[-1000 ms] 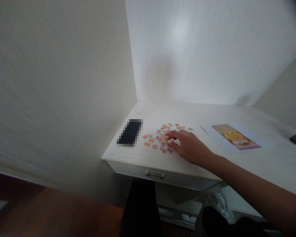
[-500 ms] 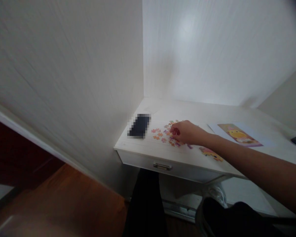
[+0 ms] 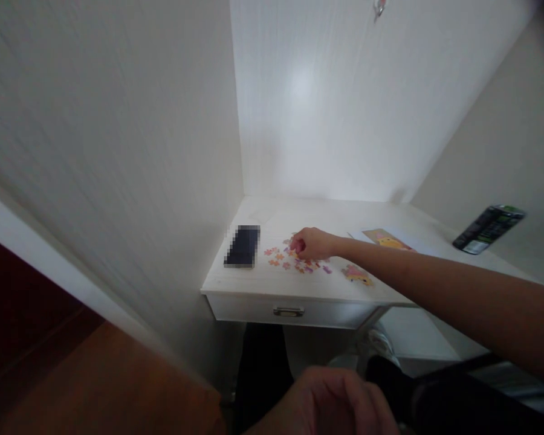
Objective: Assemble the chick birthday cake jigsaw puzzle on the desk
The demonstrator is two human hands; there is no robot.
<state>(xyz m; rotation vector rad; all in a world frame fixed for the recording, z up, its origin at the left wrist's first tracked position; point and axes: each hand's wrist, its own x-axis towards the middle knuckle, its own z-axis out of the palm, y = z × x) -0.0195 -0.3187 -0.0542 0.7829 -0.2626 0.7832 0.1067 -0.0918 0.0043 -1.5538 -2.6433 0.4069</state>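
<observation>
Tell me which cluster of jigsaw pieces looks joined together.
The pink-and-yellow patch right of the loose jigsaw pieces; it forms one section, while they lie scattered around the right hand.

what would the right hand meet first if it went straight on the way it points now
Most likely the loose puzzle pieces, since the right hand points leftward and down at them; depth is unclear, so it may be touching some.
</observation>
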